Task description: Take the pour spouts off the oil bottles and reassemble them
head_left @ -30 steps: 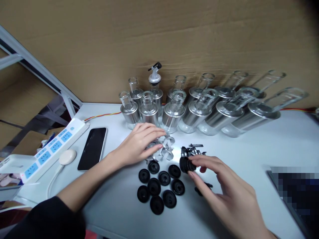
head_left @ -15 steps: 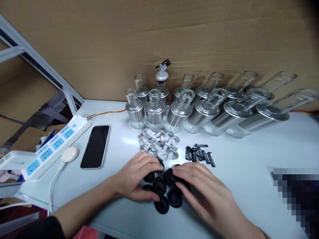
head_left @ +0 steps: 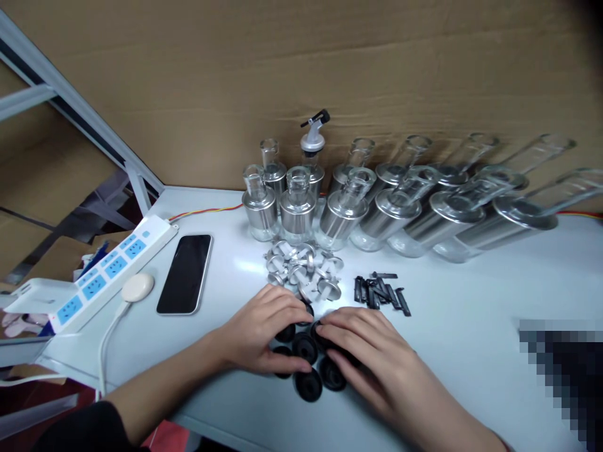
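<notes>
Several round black stoppers (head_left: 308, 384) lie in a cluster near the front of the white table. My left hand (head_left: 266, 329) rests over the cluster's left side, thumb and fingers apart around the pieces. From the right, my right hand (head_left: 372, 355) covers other stoppers, its fingers curved over them; whether it grips one is hidden. Just behind the hands is a pile of silver pourer parts (head_left: 301, 270). Small black levers (head_left: 381, 294) lie to its right.
Two rows of glass bottles with metal sleeves (head_left: 298, 213) stand at the back, one topped by a silver pourer (head_left: 313, 139). At left are a phone (head_left: 185, 274), a round white charger (head_left: 137, 287) and a power strip (head_left: 115, 270). Cardboard (head_left: 211, 81) rises behind.
My right hand has come down over the stoppers, now hiding the one seen at its fingertips before. The whole view has shifted slightly.
</notes>
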